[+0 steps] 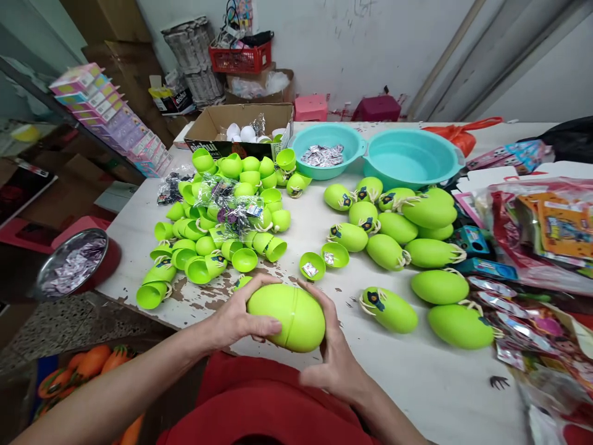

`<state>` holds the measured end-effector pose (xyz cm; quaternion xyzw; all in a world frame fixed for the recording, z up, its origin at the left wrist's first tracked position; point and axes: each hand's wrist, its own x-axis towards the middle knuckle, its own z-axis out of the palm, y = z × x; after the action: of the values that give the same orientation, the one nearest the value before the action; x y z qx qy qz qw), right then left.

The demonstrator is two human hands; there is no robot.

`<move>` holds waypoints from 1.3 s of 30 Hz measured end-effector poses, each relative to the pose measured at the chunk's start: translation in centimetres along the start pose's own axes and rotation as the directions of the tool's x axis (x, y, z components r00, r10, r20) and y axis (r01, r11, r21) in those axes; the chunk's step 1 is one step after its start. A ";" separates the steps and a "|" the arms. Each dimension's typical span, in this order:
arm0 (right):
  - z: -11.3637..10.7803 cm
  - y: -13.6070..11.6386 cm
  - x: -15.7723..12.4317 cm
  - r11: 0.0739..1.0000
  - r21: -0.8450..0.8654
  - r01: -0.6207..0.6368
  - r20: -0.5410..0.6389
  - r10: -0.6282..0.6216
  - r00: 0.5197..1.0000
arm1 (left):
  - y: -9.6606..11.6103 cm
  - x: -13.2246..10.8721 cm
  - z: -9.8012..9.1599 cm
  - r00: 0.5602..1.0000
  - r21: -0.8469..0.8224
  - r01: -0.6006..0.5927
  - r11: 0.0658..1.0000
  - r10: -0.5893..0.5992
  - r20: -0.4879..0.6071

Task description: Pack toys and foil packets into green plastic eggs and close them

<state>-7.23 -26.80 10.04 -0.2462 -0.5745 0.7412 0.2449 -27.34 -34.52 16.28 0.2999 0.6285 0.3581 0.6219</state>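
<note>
A large lime-green plastic egg (287,316), its two halves joined at a seam, lies sideways between my hands near the table's front edge. My left hand (245,315) is wrapped round its left end, thumb across the front. My right hand (334,346) presses its fingers against the right end, with the thumb held lower. Just beyond are two open half shells (312,266), each with a small silvery packet inside. To the right lie several closed green eggs (389,309) with cream cords and dark stickers. On the left is a heap of loose green half shells (199,270).
Two turquoise basins (412,157) stand at the back, the left one holding silvery packets. A metal bowl (113,250) of similar packets is at the left edge. Behind the heap is a cardboard box (241,117). Packaged goods (546,228) crowd the right side.
</note>
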 end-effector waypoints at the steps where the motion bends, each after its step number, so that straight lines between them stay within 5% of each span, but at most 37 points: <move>1: 0.1 -0.5 -0.2 0.982 0.120 -0.145 0.036 0.141 0.989 | -0.1 -0.2 -0.1 0.997 0.079 -0.066 0.995 0.069 -0.035; 4: 0.3 -1.5 -0.3 0.881 0.299 -0.365 0.107 0.350 0.931 | -0.9 -0.6 -0.2 0.957 0.310 -0.256 0.916 0.284 -0.050; 9: 0.8 -1.6 0.1 0.918 0.265 -0.296 0.056 0.292 0.955 | -2.0 -1.0 -0.1 0.912 0.402 -0.387 0.830 0.409 0.034; 21: 0.6 -2.1 0.3 0.919 0.220 -0.327 0.068 0.320 0.945 | -1.3 -1.2 -0.8 0.882 0.510 -0.448 0.734 0.455 0.119; 30: 0.5 -2.1 0.9 0.910 0.254 -0.327 0.105 0.310 0.945 | -1.9 -0.8 -1.1 0.933 0.367 -0.352 0.861 0.356 0.061; 35: 0.6 -1.7 0.7 0.900 0.215 -0.379 0.086 0.369 0.925 | -1.9 -0.4 -1.0 0.934 0.420 -0.335 0.843 0.356 0.030; 39: 2.6 -1.0 1.1 0.961 -0.075 -0.265 -0.003 0.266 0.964 | -0.2 -2.3 0.1 0.921 0.462 -0.353 0.813 0.390 0.017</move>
<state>-9.65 -27.79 11.46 -0.3273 -0.5646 0.7461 0.1320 -27.15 -36.49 17.44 0.5400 0.6479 0.3265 0.4266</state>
